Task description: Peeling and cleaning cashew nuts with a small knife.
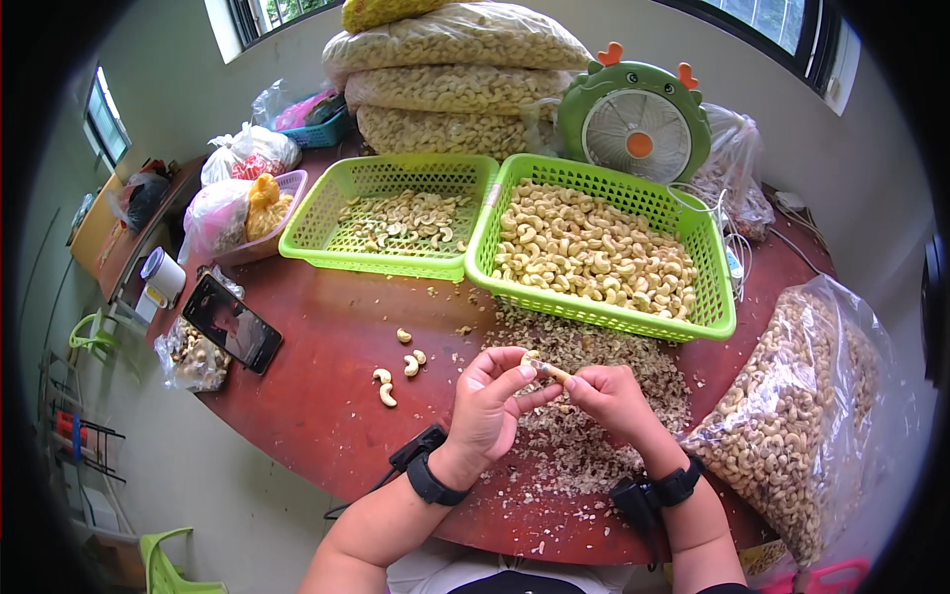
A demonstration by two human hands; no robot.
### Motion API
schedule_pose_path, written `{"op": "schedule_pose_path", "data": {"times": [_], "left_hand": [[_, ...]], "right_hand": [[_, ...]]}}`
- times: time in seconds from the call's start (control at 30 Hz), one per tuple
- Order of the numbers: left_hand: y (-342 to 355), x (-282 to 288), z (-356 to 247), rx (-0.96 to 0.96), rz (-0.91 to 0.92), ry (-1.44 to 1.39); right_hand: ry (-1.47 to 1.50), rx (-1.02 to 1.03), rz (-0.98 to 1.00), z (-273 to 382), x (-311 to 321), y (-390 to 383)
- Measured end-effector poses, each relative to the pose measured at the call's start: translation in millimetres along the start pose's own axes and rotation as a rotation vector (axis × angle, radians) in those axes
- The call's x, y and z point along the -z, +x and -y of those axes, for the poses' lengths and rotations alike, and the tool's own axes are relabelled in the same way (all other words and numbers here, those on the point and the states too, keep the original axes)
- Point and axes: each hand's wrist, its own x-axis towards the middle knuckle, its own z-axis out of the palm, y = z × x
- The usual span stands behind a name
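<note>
My left hand pinches a cashew above the red table. My right hand grips a short, slim tool, whose tip meets that nut; its exact shape is partly hidden by fingers. Several loose cashews lie left of my hands. Beneath and right of them spreads a heap of brown skin flakes. Just beyond sits a green basket full of cashews, beside a second green basket with a thin layer of paler pieces.
A bulging bag of cashews lies at the right edge. A phone leans at the left near a white cup and a basket of bags. Behind are stacked sacks and a green fan.
</note>
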Motion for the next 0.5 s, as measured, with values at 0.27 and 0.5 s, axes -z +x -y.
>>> {"op": "schedule_pose_path", "data": {"times": [0.27, 0.5], "left_hand": [[0.0, 2.8, 6.0, -0.068, 0.013, 0.037], [0.7, 0.1, 3.3, -0.043, -0.014, 0.057]], "right_hand": [[0.022, 0.02, -0.021, -3.4, -2.1, 1.3], [0.063, 0.003, 0.012, -4.4, -2.3, 0.4]]}}
